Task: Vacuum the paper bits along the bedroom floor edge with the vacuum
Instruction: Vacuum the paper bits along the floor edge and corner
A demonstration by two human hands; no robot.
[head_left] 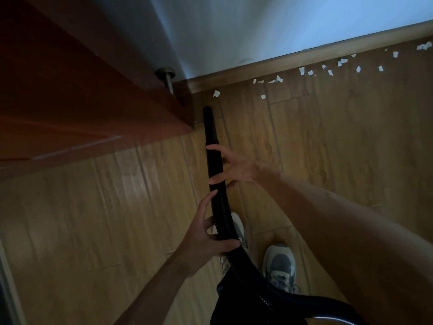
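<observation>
A black vacuum hose [214, 146] runs up the middle of the view, its open tip near the corner where the skirting board meets the red-brown door. My right hand [232, 167] wraps its fingers around the rigid tube section. My left hand [206, 233] grips the ribbed part lower down. Several white paper bits [302, 71] lie scattered on the wood floor along the skirting board, from just beyond the tip out to the far right. The nearest bit [216, 93] lies a short way past the tip.
A red-brown door [77, 97] stands at the left with a metal door stop [166, 76] behind it. The wooden skirting board [293, 58] runs under a pale wall. My two grey shoes [280, 266] stand on the wood floor [339, 148] below the hose.
</observation>
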